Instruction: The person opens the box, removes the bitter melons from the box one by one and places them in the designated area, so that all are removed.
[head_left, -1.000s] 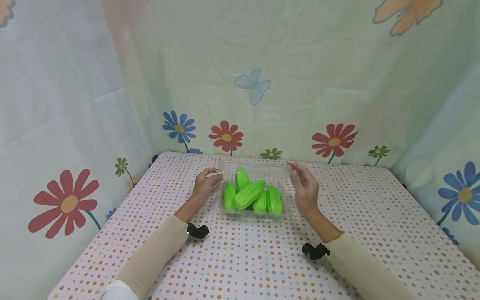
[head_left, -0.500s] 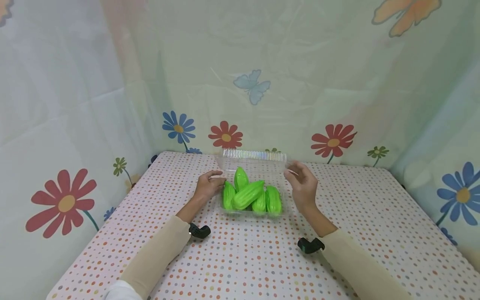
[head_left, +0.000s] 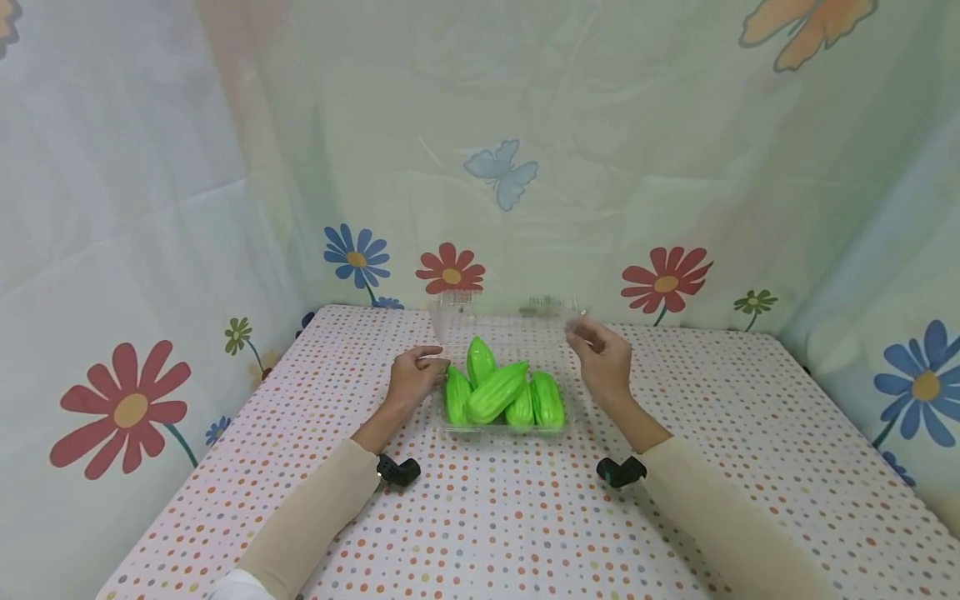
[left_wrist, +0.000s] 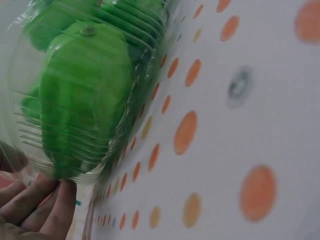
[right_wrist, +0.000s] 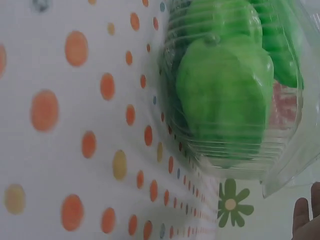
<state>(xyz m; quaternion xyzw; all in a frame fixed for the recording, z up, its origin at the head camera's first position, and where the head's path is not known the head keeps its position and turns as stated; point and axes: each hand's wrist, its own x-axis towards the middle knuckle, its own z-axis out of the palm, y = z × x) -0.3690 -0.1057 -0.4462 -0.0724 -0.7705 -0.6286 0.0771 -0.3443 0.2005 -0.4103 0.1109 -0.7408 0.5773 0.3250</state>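
Note:
A clear plastic clamshell container point(head_left: 501, 430) sits on the table with several ridged, bright green fruit-like pieces point(head_left: 498, 393) inside. Its transparent lid point(head_left: 502, 330) stands raised at the far side, tilted back. My left hand point(head_left: 411, 377) pinches the container's left rim; in the left wrist view the fingers point(left_wrist: 40, 205) lie against the ridged wall, below a green piece point(left_wrist: 87, 95). With thumb and fingers my right hand point(head_left: 606, 357) holds the lid's right edge. Only fingertips point(right_wrist: 301, 215) of it show in the right wrist view, beside the clear plastic.
A polka-dot cloth covers the table point(head_left: 495, 525). Behind it hangs a curtain point(head_left: 600, 167) printed with flowers and butterflies, which also closes off both sides. A black wrist device point(head_left: 397, 471) sits on the left forearm, and another black device point(head_left: 621, 472) on the right.
The lid has swung up and back, away from the green pieces. My right hand has shifted slightly left with it, and my left hand has come slightly right onto the rim.

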